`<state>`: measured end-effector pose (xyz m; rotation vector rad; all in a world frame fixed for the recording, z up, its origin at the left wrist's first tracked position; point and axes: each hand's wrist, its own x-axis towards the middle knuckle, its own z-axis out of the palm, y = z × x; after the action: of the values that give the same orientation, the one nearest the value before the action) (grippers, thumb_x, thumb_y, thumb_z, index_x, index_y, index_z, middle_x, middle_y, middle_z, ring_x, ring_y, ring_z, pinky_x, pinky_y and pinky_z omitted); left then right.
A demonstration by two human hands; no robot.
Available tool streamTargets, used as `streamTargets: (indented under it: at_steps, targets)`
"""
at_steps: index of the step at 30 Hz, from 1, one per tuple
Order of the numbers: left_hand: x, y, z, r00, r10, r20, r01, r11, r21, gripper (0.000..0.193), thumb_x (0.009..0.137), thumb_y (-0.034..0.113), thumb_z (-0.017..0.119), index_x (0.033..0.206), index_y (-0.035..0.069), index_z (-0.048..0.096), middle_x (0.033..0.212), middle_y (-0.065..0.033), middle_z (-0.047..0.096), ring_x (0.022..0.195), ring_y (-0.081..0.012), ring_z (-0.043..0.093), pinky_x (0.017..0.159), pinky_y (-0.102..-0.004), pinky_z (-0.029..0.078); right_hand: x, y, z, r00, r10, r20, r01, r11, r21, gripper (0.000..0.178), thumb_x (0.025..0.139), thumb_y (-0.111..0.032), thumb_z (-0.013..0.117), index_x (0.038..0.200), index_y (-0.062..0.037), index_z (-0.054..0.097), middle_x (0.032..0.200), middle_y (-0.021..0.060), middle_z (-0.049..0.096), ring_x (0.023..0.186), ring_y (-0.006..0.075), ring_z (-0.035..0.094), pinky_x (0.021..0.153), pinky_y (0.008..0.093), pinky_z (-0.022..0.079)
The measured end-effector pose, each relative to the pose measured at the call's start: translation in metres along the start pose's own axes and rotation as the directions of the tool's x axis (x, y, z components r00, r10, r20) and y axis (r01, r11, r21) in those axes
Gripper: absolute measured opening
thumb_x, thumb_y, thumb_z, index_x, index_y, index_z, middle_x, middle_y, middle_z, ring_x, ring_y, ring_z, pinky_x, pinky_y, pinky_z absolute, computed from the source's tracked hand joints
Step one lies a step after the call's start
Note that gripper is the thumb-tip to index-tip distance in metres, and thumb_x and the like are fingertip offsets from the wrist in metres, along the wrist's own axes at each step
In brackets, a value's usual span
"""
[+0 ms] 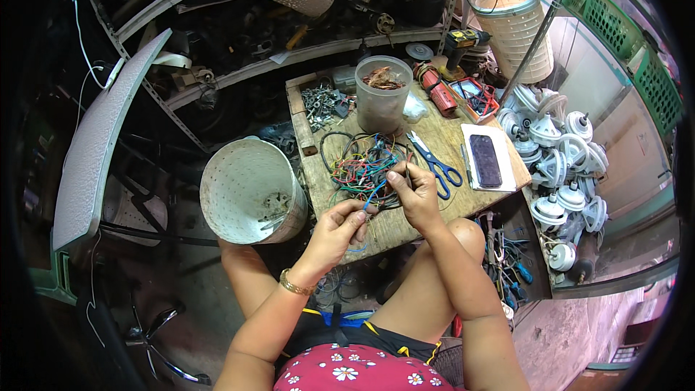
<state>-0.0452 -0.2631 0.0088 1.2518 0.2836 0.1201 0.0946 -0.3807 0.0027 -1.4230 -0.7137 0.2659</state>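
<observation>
My left hand (340, 230), with a gold bracelet at its wrist, pinches a thin blue wire (372, 198) over the near part of the wooden tabletop. The wire runs up toward my right hand (418, 199), whose thumb and fingers are closed around a slim dark tool (407, 171); its kind is mostly hidden by the fingers. Just beyond both hands lies a tangled heap of coloured wires (358, 166), red, green, yellow, blue and black. Blue-handled scissors (438, 167) rest beside the heap, right of my right hand.
A clear tub (384, 105) with copper-coloured strands stands behind the wires, near loose screws (323, 107). A phone (485, 161) lies at the right. A white bucket (242, 188) stands left of the wooden table (463, 206). White motor parts (568, 152) pile up on the right.
</observation>
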Motion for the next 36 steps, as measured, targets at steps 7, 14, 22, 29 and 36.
streamTargets:
  at_steps: [7, 14, 22, 29, 36]
  targets:
    - [-0.008, 0.034, -0.04, 0.601, 0.724, 0.34, -0.311, -0.18, 0.933, 0.021, 0.07, -0.001, 0.063, 0.087, 0.009, 0.068, 0.072, -0.0033, 0.064, 0.064, -0.0185, 0.054, 0.058, -0.0342, 0.036, -0.008, -0.016, 0.015, 0.885, 0.4, 0.24, -0.457, 0.843, 0.282, 0.016, 0.086, -0.015, 0.056, 0.072, -0.0073, 0.055, 0.059, 0.0004, 0.053, 0.049, 0.0071, 0.048, 0.046, 0.0212, 0.038]
    - [0.003, -0.034, -0.046, 0.957, 0.065, -0.284, -0.233, 0.754, -0.614, 0.029, 0.089, 0.013, 0.059, 0.117, 0.007, 0.053, 0.094, -0.0056, 0.064, 0.082, -0.0164, 0.061, 0.074, -0.0284, 0.05, -0.021, -0.013, 0.045, 0.935, 0.258, 0.245, -0.318, 0.916, 0.247, 0.015, 0.089, -0.016, 0.058, 0.08, -0.0035, 0.059, 0.065, -0.0006, 0.057, 0.057, 0.0052, 0.051, 0.049, 0.021, 0.038]
    - [-0.018, -0.016, -0.003, 0.952, 0.222, -0.212, -0.305, 0.762, -0.571, 0.034, 0.092, 0.021, 0.056, 0.122, 0.007, 0.051, 0.121, -0.0054, 0.056, 0.111, -0.0187, 0.05, 0.094, -0.0391, 0.041, -0.033, -0.026, 0.056, 0.987, 0.115, 0.108, -0.133, 0.975, 0.18, 0.018, 0.088, -0.012, 0.059, 0.075, 0.0008, 0.06, 0.065, -0.001, 0.055, 0.059, 0.0036, 0.045, 0.054, 0.0207, 0.036]
    - [-0.017, -0.016, -0.012, 0.917, 0.186, -0.352, -0.37, 0.723, -0.583, 0.023, 0.093, 0.03, 0.054, 0.095, 0.008, 0.058, 0.088, -0.0035, 0.061, 0.087, -0.0147, 0.056, 0.082, -0.0342, 0.046, -0.025, -0.024, 0.046, 0.936, 0.06, 0.346, -0.023, 0.994, -0.111, 0.013, 0.086, -0.009, 0.062, 0.091, 0.0022, 0.065, 0.069, 0.0005, 0.061, 0.062, 0.0046, 0.05, 0.055, 0.0224, 0.043]
    - [-0.029, -0.016, -0.02, 0.992, 0.088, -0.088, -0.083, 0.995, 0.061, 0.027, 0.096, 0.025, 0.051, 0.089, 0.001, 0.061, 0.06, 0.0056, 0.04, 0.056, -0.0047, 0.036, 0.053, -0.0206, 0.032, -0.018, -0.028, 0.045, 0.942, 0.112, 0.317, -0.172, 0.97, 0.169, 0.018, 0.086, -0.008, 0.063, 0.101, 0.0026, 0.062, 0.079, 0.0, 0.06, 0.071, 0.0048, 0.051, 0.063, 0.0226, 0.045]
